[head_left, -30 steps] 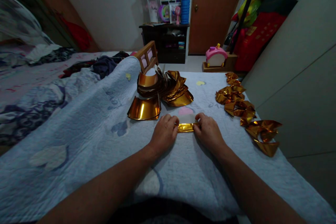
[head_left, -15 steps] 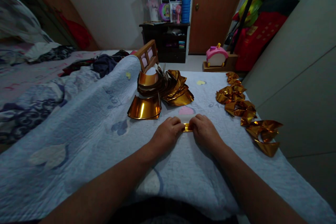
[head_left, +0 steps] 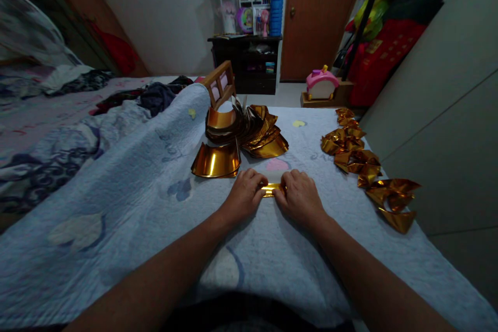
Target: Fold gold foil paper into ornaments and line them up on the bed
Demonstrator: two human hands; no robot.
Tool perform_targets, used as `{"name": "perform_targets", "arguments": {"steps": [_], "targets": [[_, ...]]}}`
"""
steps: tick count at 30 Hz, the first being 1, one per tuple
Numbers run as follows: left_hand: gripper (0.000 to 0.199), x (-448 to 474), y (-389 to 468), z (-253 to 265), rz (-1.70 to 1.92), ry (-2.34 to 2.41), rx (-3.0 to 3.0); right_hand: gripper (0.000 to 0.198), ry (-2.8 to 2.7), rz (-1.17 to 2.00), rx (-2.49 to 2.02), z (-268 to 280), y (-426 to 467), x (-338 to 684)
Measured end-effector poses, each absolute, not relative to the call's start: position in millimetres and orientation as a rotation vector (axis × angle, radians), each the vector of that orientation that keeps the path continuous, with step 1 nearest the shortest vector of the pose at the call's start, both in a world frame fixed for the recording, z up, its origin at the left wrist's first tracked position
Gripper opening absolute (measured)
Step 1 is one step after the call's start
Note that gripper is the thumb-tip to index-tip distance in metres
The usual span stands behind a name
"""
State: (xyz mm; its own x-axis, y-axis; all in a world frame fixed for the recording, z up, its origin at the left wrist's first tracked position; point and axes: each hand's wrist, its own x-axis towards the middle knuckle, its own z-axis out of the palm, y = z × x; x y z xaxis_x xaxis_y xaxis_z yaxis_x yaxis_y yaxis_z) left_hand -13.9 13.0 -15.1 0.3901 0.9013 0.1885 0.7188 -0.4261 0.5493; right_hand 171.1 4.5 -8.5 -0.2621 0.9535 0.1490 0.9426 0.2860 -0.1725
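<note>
Between my two hands lies a sheet of gold foil paper (head_left: 270, 190), its near edge rolled or folded over and its pale back showing beyond. My left hand (head_left: 246, 191) grips the left end of the fold, fingers curled. At the other end my right hand (head_left: 300, 193) pinches the foil, its thumb toward the middle. Just beyond the left hand sits a fanned stack of curved gold foil sheets (head_left: 216, 160). Along the right edge runs a row of folded gold foil pieces (head_left: 356, 160).
A pale blue quilt (head_left: 155, 228) with heart patterns covers the surface and rises on the left over a wooden rail (head_left: 218, 83). Farther off are a pink toy case (head_left: 322, 85), a dark cabinet (head_left: 247, 67) and a door (head_left: 315, 21). A wardrobe panel (head_left: 447, 129) borders the right side.
My left hand has shifted slightly left along the fold, and my right thumb has moved inward. More of the gold strip shows between the hands.
</note>
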Motion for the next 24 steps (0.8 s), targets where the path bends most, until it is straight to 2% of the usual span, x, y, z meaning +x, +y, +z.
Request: {"name": "perform_targets", "arguments": {"steps": [4,13,24], "targets": [[0.013,-12.9,12.8,-19.6,0.65,1.424,2.332,0.022,-2.336,0.077,-1.756,-8.1,4.9,170.8],[0.014,-11.8,10.1,-16.3,0.635,1.371,2.421,0.037,-2.321,0.075,-1.791,-5.2,3.0,166.6],[0.02,-20.8,12.3,-22.5,0.609,1.339,2.547,0.036,-2.296,0.109,-1.821,-4.8,1.8,166.3]]}}
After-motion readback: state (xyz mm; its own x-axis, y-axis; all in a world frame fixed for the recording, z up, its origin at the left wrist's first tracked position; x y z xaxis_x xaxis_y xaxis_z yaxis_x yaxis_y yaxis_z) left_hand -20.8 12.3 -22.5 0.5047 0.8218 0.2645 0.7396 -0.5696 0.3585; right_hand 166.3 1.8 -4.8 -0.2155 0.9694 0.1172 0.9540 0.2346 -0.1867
